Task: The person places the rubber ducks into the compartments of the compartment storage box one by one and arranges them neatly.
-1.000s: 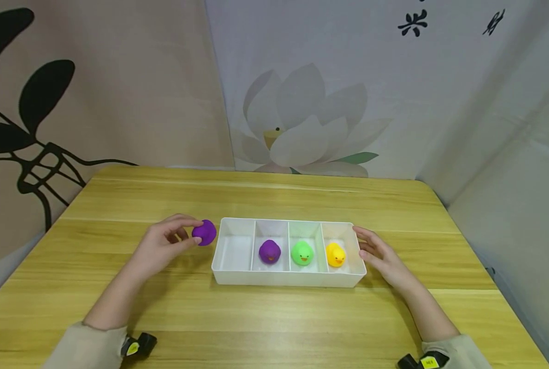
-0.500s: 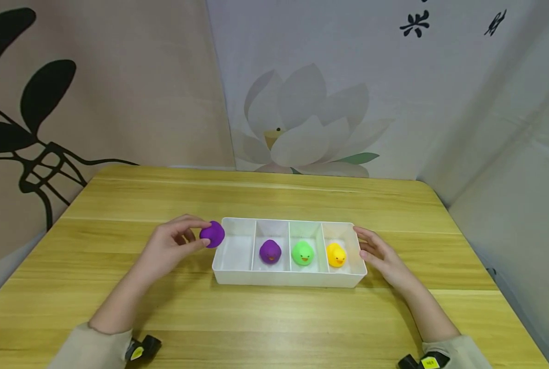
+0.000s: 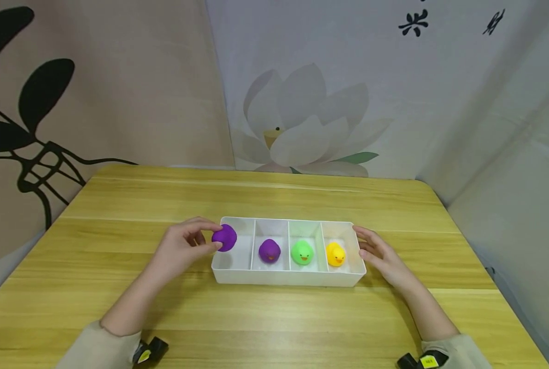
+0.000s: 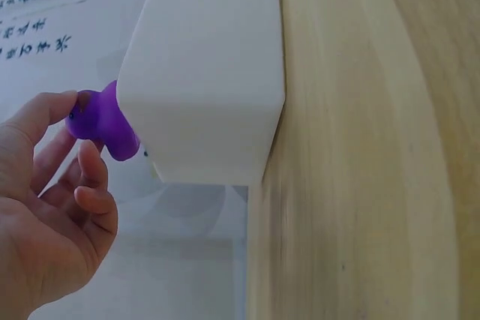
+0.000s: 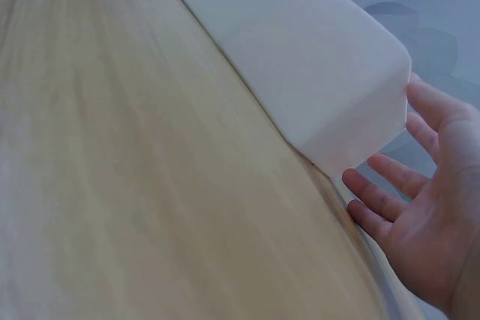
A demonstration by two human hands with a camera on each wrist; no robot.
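Between thumb and fingertips, my left hand [image 3: 182, 246] pinches a purple rubber duck [image 3: 225, 238] over the left rim of a white divided box [image 3: 283, 278]. In the left wrist view the held duck [image 4: 112, 124] appears by the box's upper edge, its head toward the thumb. A second purple duck [image 3: 269, 251], a green duck [image 3: 302, 252] and a yellow duck [image 3: 336, 254] each sit in their own compartment. The leftmost compartment holds no duck. My right hand [image 3: 385, 256] rests its fingers against the box's right end [image 5: 360, 121], fingers loosely extended.
The box stands on a wooden table [image 3: 274, 323]. Behind the table hangs a pale cloth backdrop [image 3: 320, 102] with a lotus print, and another cloth [image 3: 514, 169] borders the right side. Each wrist wears a small black camera [image 3: 150, 350].
My left hand has moved right with the purple duck, from beside the box to over the leftmost compartment's edge. The right hand, the box and the other ducks stay in place.
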